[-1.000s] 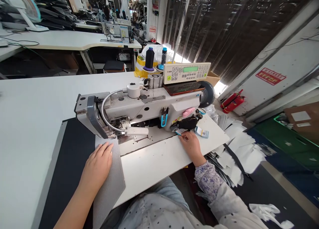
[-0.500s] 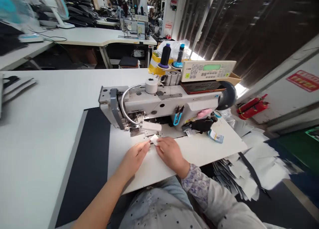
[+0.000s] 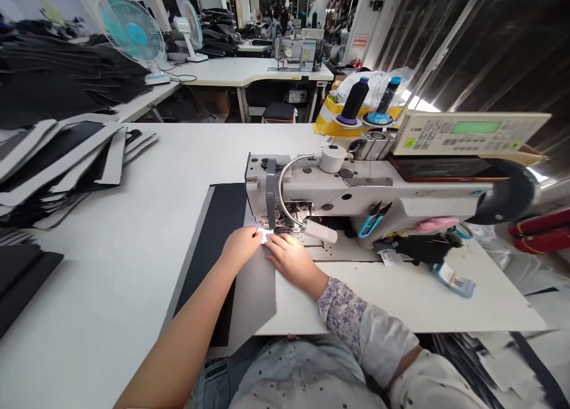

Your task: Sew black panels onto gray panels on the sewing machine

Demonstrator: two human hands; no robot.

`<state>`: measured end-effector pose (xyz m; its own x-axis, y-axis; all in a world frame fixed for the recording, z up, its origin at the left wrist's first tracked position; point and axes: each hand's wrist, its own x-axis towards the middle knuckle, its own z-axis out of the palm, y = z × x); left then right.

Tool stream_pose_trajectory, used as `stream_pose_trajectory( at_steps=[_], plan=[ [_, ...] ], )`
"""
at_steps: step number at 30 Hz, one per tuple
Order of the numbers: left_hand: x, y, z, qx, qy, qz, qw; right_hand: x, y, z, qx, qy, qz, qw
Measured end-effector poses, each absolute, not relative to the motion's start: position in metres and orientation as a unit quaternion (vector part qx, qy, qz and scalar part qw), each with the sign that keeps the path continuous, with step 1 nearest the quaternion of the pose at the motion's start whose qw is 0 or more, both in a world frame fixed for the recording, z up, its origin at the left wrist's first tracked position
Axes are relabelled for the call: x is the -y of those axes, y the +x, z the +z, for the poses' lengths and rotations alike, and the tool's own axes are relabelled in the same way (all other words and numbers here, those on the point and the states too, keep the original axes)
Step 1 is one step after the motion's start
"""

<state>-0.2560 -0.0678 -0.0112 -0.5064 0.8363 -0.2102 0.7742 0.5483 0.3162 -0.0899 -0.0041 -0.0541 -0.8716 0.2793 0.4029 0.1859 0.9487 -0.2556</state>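
A small white label (image 3: 265, 235) lies just in front of the needle area of the sewing machine (image 3: 327, 194). My left hand (image 3: 240, 244) is closed, pinching the label's left end between thumb and finger. From the other side, my right hand (image 3: 291, 262) has its fingers closed together at the label's right edge. Under my hands is a dark fabric panel (image 3: 218, 216) with a grey strip (image 3: 256, 296) along its right side, reaching to the table's front edge. My fingers partly cover the label, and its underside is hidden.
Blue thread snips (image 3: 374, 220) hang on the machine body beside a control panel (image 3: 476, 136). Two thread cones (image 3: 354, 100) stand behind. Stacked cut pieces (image 3: 66, 165) lie at left. A blue packet (image 3: 453, 279) rests at right. Fans (image 3: 131, 29) stand on the far table.
Both hands have carried the label from the bare machine bed leftward onto the fabric panel, close to the needle area. The view has turned left, showing more stacked pieces.
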Motion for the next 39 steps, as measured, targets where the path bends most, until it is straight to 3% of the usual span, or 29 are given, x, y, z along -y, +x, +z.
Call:
stream_pose_trajectory(
  at_steps=[3, 7, 9, 13, 19, 30, 39],
  plan=[
    [0.07, -0.249, -0.014, -0.871, 0.466, 0.078, 0.136, 0.003, -0.091, -0.054, 0.961, -0.127, 0.114, 0.217],
    [0.084, -0.233, -0.025, -0.834, 0.538, 0.111, -0.048, 0.004, -0.093, -0.054, 0.96, -0.128, 0.125, 0.213],
    [0.089, -0.227, -0.034, -0.8, 0.58, 0.13, -0.077, 0.003, -0.09, -0.053, 0.958, -0.123, 0.139, 0.217],
    [0.086, -0.228, -0.046, -0.799, 0.579, 0.149, -0.063, -0.013, -0.067, -0.054, 0.933, -0.189, 0.17, 0.253],
    [0.068, -0.243, -0.045, -0.817, 0.564, 0.113, -0.045, -0.06, -0.019, -0.057, 0.886, -0.341, 0.078, 0.305],
    [0.047, -0.261, -0.046, -0.833, 0.535, 0.143, 0.011, -0.077, -0.013, -0.061, 0.853, -0.369, 0.17, 0.329],
    [0.112, -0.245, -0.011, -0.794, 0.564, 0.226, 0.034, -0.061, -0.005, -0.065, 0.857, -0.418, 0.11, 0.279]
  ],
)
